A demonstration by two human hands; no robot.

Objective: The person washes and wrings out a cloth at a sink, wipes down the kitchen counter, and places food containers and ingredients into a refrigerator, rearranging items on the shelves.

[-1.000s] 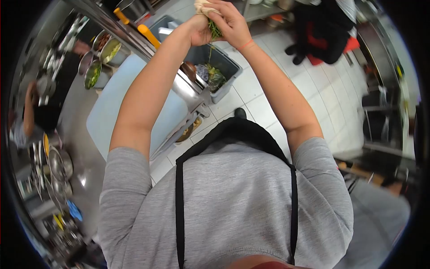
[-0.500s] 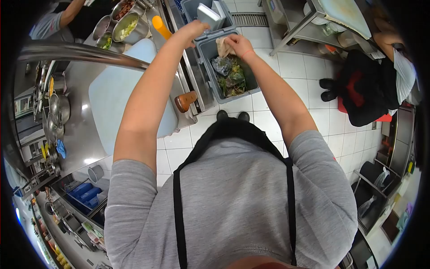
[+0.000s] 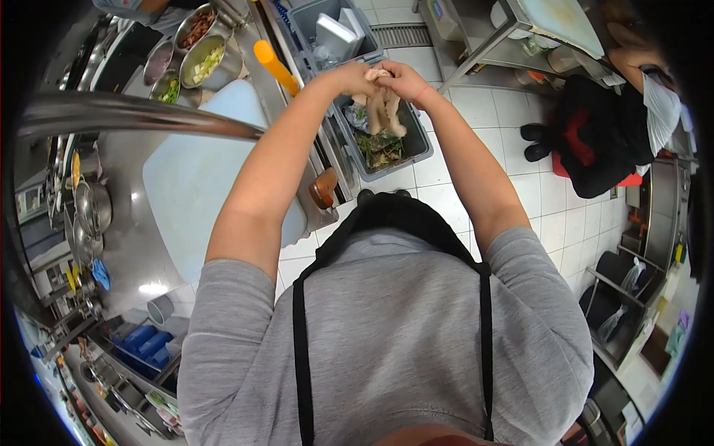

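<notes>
A limp beige cloth (image 3: pixel 385 111) hangs from my two hands over a grey bin (image 3: pixel 422 151) that holds green scraps and plastic. My left hand (image 3: pixel 351 79) is closed at the cloth's upper left edge, its fingertips partly hidden. Pinched fingers of my right hand (image 3: pixel 402 80) grip the top of the cloth. Beyond, a second grey bin (image 3: pixel 301 26) holds white foam boxes (image 3: pixel 336 37).
On the left, a steel counter (image 3: pixel 123 245) bears a pale cutting board (image 3: pixel 193 178) and metal pots of food (image 3: pixel 204 63). A yellow handle (image 3: pixel 275 67) and a wooden handle (image 3: pixel 323 188) lie along its edge. Another person (image 3: pixel 595 134) is at the right.
Greens seen between my hands a second ago are gone from them. Since half a second ago, my left hand has moved right to meet my right hand at the cloth, which now hangs lower.
</notes>
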